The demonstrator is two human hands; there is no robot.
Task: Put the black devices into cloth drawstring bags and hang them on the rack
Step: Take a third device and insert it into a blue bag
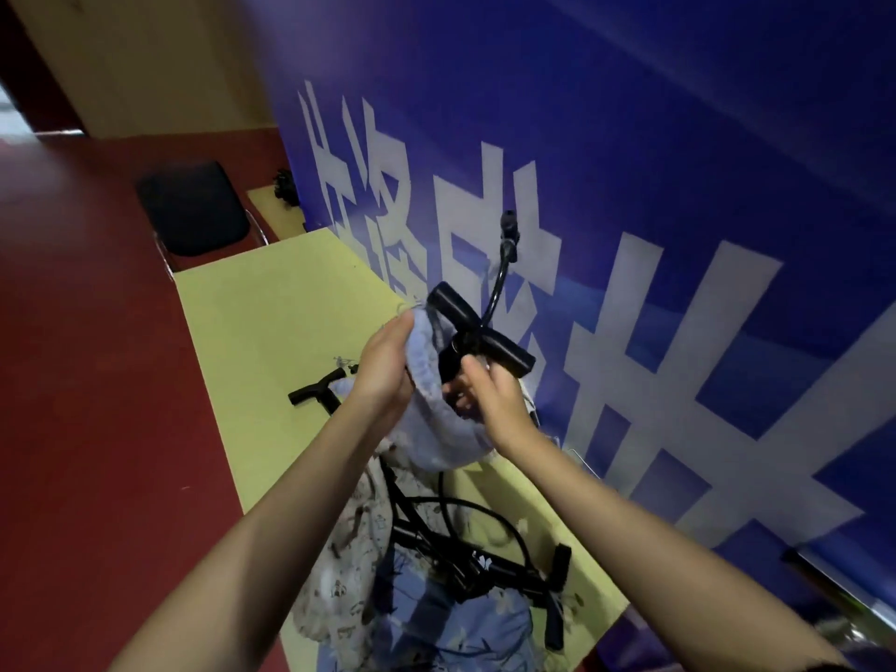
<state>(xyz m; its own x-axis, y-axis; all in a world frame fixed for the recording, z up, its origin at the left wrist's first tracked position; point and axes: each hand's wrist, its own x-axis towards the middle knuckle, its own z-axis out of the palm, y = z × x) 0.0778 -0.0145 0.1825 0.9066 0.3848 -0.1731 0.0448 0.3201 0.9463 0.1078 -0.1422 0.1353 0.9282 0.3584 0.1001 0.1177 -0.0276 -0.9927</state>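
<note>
Both hands are raised over the yellow table [271, 303], working one black device [477, 332] into a pale blue cloth bag [431, 414]. The left hand [385, 368] sits on the left side of the bag's mouth, its fingers lying along the gathered rim and curled onto the cloth, so it holds the opening up. The right hand [489, 395] is just to the right, fingers curled around the device's lower stem where it enters the bag, with the fingertips partly inside the opening. The device stands above and between the two hands: its T-shaped black bar pokes out of the bag's mouth, tilted, one end toward the far left and the other toward the right, and a thin curved neck rises from it to a small black head against the blue banner [630, 186]. The body of the bag hangs below the hands, sagging toward the table. Nearer on the table, below the forearms, more black devices [465, 565] with loose cables lie tangled on top of patterned cloth bags [349, 574], and another T-shaped black piece [315, 388] lies just left of the left wrist. A black chair [191, 208] stands at the far left, on the red floor [87, 380].
</note>
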